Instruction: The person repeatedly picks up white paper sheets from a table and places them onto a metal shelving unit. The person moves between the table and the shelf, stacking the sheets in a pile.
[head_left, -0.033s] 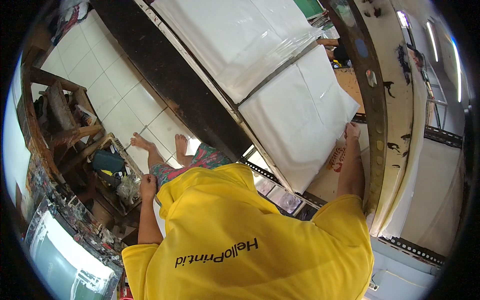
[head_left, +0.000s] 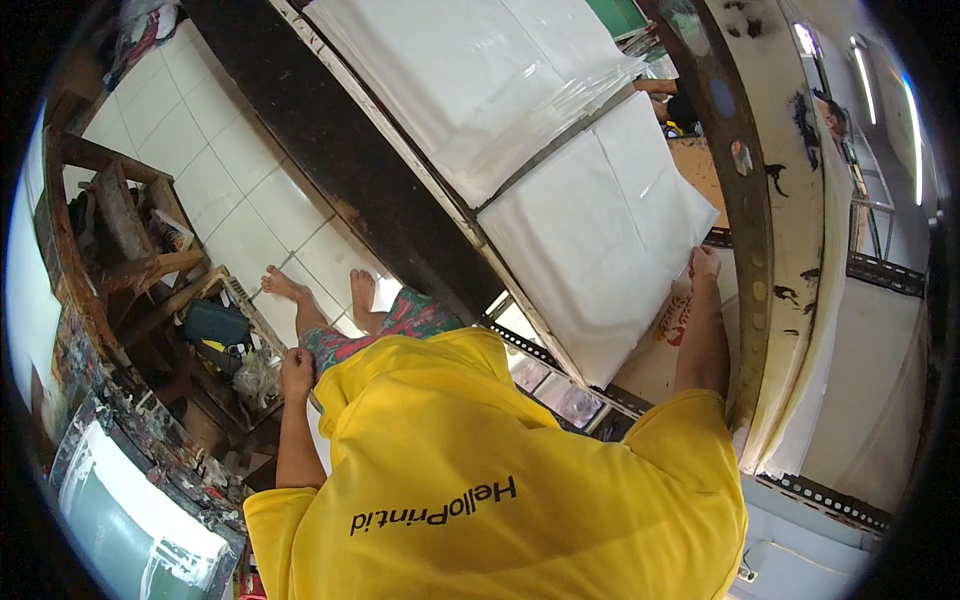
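Note:
My right hand (head_left: 705,262) pinches the right edge of a white sheet (head_left: 590,240), which lies on a slotted metal rack on my right. A crease runs across the sheet, and its surface has a slight gloss. Beneath its edge shows a brown board with a red printed mark (head_left: 672,318). My left hand (head_left: 297,368) hangs beside my thigh, its fingers curled, and I see nothing in it. Beyond the held sheet lies another white sheet (head_left: 480,90) under clear plastic film.
A dark panel (head_left: 350,160) runs along the rack's left side. To my left stand a paint-stained wooden frame (head_left: 120,260) and a crate (head_left: 240,310) with odds and ends. A metal upright (head_left: 745,200) rises close to my right arm. Another person's arm (head_left: 655,88) shows beyond the rack.
My hands and the sheets hold still. At the far right, another person's head has shifted slightly.

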